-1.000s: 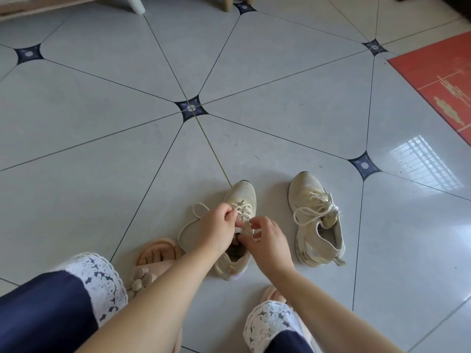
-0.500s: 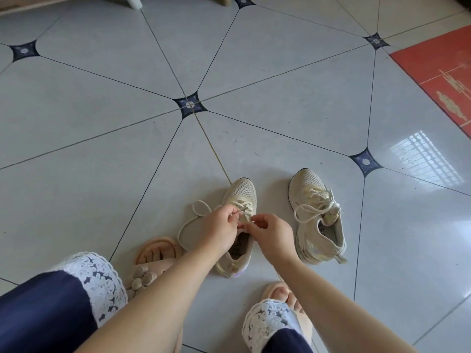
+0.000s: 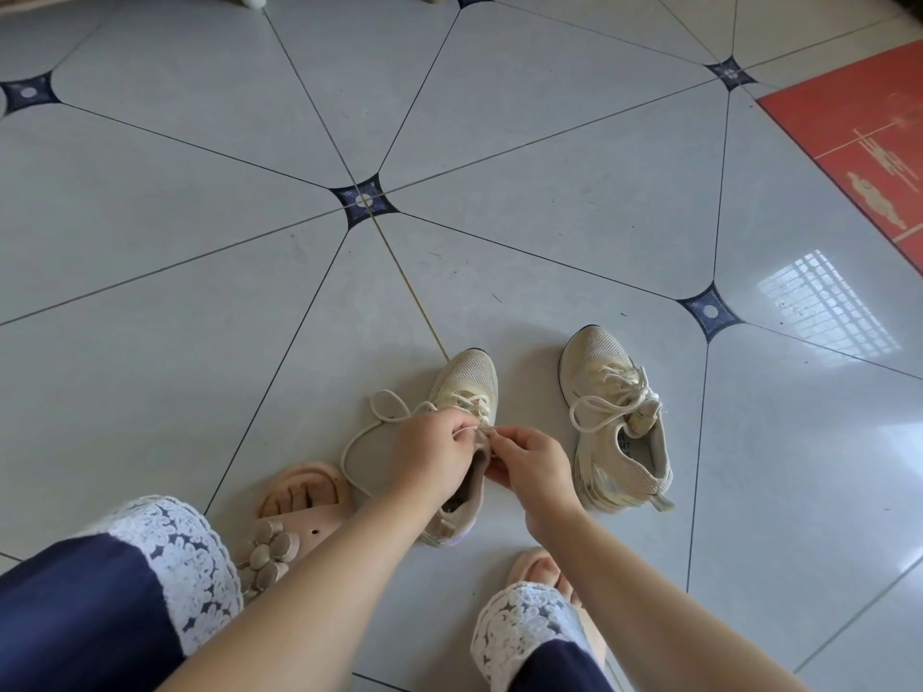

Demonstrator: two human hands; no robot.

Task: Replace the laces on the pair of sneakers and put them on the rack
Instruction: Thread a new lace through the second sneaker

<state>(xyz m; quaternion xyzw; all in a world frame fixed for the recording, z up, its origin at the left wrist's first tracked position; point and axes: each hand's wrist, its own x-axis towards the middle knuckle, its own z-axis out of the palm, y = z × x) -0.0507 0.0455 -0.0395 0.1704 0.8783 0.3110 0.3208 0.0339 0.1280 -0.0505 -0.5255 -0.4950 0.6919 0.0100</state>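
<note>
My left hand (image 3: 429, 452) is curled over the throat of the cream knit sneaker (image 3: 467, 374) in front of me, thumb and fingers pinching the cream cord lace (image 3: 467, 399) where it leaves the upper eyelets. My right hand (image 3: 534, 467) meets it from the other side and pinches the same lace between thumb and forefinger; the two sets of fingertips are almost touching. I cannot tell whether the tip has entered an eyelet, because my fingers hide it.

I judge the step to be threading the top of this shoe. To do it well I would hold the eyelet flap steady with the left hand, feed the tip straight through with the right, then draw the slack up evenly so the crossings lower down lie flat and neither end comes out short. The slack lies in a long loop on the grey tiled floor (image 3: 499, 142), left of the shoe, and could snag under my wrist if I pull quickly.

The second cream sneaker (image 3: 594, 352) stands just to the right, apart from the first, with its own lace tied in a loose bow (image 3: 619, 387). A pink sandal with a fabric flower (image 3: 299, 496) is on my foot near the loop. A red mat (image 3: 859, 142) lies far right. No rack is in view.
</note>
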